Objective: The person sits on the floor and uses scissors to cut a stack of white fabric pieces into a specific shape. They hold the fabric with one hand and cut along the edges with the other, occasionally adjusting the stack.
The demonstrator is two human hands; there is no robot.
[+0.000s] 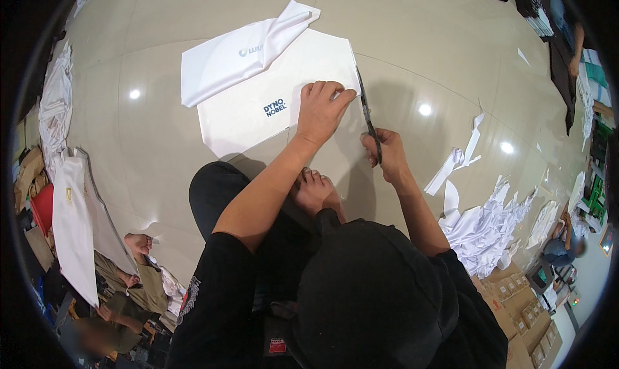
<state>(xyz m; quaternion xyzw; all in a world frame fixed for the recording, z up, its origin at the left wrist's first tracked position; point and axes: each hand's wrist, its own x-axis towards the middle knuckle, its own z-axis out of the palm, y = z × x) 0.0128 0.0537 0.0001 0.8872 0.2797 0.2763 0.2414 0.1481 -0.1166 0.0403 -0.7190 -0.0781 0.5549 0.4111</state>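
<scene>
A white fabric piece with a small dark print lies flat on the floor in front of me. My left hand is closed at its right edge, fingers curled over the cloth. In my right hand is a pair of dark scissors, its long blades pointing away from me along that same edge. The blades lie close together against the cloth; whether they are biting into it I cannot tell. A folded white fabric with a grey print overlaps the far left part of the piece.
Glossy tiles make up the floor. White fabric strips and a heap of white scraps lie at right, near cardboard boxes. At lower left a person handles a long white cloth. Other people sit along the right rim.
</scene>
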